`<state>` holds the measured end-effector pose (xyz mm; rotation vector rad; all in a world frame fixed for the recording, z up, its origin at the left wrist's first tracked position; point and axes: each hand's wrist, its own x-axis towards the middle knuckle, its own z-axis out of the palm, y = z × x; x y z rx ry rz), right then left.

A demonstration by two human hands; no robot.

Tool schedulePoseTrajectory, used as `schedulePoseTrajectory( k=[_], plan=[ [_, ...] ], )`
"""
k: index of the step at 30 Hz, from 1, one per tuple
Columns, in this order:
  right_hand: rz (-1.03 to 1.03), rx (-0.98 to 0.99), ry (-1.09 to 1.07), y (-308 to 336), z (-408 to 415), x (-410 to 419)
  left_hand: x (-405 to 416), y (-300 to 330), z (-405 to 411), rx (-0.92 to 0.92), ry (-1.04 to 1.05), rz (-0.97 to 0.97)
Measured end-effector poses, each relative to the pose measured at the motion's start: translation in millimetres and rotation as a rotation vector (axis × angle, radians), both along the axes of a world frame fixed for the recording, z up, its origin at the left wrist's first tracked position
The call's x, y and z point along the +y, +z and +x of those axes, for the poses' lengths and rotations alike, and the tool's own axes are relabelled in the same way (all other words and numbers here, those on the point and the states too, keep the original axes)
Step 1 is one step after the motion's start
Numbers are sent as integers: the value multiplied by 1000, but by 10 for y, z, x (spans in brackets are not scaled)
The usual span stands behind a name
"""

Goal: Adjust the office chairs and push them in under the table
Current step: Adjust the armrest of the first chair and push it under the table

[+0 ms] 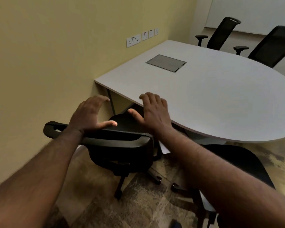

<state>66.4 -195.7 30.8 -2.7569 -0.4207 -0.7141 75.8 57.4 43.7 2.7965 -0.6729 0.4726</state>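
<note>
Black chair, head view: the nearest office chair (122,150) stands at the near left corner of the worktop (212,96), its seat front already under the near edge, its backrest top rail running across the lower middle of the view.
Left hand: the left hand (89,112) lies over the top rail, heel and thumb touching it, fingers (102,98) spread and nearly straight, grasping nothing.
Right hand: the right hand (155,111) hovers above the seat and the worktop's near edge, fingers (148,96) splayed and released; whether it touches the worktop cannot be told.
Wall: the yellow wall (48,63) runs just beside the chair's left end, with sockets (133,40) above the worktop's far left corner.
Second chair: another black chair (234,162) stands just beside the first, at the near right, still out from the edge.
Far chairs: two mesh-backed chairs (224,32) wait along the far edge.
Step in hand (judgement): the first chair looks close to home. Push with both palms low on the rail, evenly, so that the castors (157,179) roll straight.
Caution (judgement): watch the left rail end against the wall and the armrests beneath the worktop edge; stop when the backrest nears the edge.
</note>
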Motion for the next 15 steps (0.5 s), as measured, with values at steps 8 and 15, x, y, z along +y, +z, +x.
schedulePoseTrajectory(
  k=[8, 15],
  plan=[
    [110, 22, -141, -23, 500, -795, -926, 91, 528, 27, -57, -173],
    [202, 221, -195, -748, 968, -1404, -1738, -363, 1142, 209, -114, -79]
  ],
)
